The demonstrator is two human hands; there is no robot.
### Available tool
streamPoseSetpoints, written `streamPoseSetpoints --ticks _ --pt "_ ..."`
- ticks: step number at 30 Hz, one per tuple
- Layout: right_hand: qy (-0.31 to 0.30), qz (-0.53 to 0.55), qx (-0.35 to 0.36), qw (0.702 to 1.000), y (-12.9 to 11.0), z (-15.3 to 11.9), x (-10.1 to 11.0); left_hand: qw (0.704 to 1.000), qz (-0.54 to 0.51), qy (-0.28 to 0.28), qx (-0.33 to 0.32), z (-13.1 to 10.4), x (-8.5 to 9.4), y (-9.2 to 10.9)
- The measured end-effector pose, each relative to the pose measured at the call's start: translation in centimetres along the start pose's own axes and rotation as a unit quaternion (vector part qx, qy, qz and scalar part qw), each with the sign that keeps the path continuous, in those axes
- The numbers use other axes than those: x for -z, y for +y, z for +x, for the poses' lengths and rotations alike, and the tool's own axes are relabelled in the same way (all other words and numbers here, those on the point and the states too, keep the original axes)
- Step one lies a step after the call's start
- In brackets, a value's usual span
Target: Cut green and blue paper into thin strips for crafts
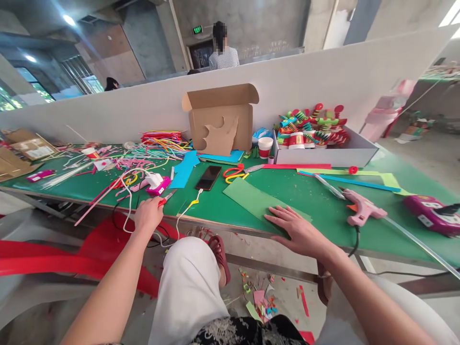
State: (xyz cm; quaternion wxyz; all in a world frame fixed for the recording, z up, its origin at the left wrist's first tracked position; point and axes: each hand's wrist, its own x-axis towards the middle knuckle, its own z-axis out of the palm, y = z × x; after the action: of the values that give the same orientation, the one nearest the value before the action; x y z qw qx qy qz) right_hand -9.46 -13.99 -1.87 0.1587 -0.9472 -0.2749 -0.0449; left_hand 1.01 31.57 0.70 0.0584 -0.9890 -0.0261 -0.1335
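Observation:
My left hand (148,214) is closed at the table's front edge around a red-handled knife (166,198), its pointed metal blade aimed to the right; most of the handle is hidden. My right hand (291,225) lies flat with fingers spread on the near end of a green paper sheet (257,199). Just beyond the sheet, scissors (242,171) with red and yellow handles rest on the table. A dark phone (208,178) with a white cable plugged in sits between my hands. Blue paper (184,170) lies to its left.
On the green table (208,208) stands an upright cardboard box (221,120). A white box (323,155) holds several colourful paper-cup figures. A pink glue gun (364,207) and a purple power strip (431,214) are at right, with another power strip (158,186) near my left hand. Pipe cleaners (161,141) are piled behind.

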Motion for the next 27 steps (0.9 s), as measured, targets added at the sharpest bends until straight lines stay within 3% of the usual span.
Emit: streamPoseSetpoints --ticks 4,7,9,12,14,16,19,22,27 --pt "-0.004 0.011 -0.011 1.0 1.4 -0.5 0.6 1.0 0.001 0.007 -0.011 0.9 0.1 0.0" --pt "0.01 -0.003 -0.052 0.999 2.5 -0.8 1.3 0.999 -0.014 0.038 -0.029 2.1 0.7 1.5" --pt "0.035 -0.019 -0.084 0.996 3.2 -0.8 1.7 0.991 -0.069 0.088 -0.073 3.1 1.5 3.9" --pt "0.091 -0.042 -0.131 0.986 4.2 -0.1 1.7 0.95 -0.211 0.133 -0.189 3.8 3.0 9.9" --pt "0.11 -0.039 -0.143 0.983 4.6 0.6 1.5 0.901 -0.297 0.08 -0.307 3.4 3.7 14.6" --pt "0.112 -0.023 -0.143 0.983 4.9 1.2 1.3 0.829 -0.322 -0.017 -0.457 2.3 3.8 18.8" --pt "0.119 -0.016 -0.163 0.979 5.2 1.7 1.1 0.764 -0.3 -0.088 -0.565 0.4 3.0 23.0" --pt "0.13 -0.014 -0.192 0.973 5.2 1.6 1.3 0.757 -0.283 -0.083 -0.583 -0.7 2.1 24.7" --pt "0.14 0.002 -0.2 0.97 4.4 1.4 1.4 0.775 -0.261 -0.065 -0.572 -0.7 1.7 25.4"
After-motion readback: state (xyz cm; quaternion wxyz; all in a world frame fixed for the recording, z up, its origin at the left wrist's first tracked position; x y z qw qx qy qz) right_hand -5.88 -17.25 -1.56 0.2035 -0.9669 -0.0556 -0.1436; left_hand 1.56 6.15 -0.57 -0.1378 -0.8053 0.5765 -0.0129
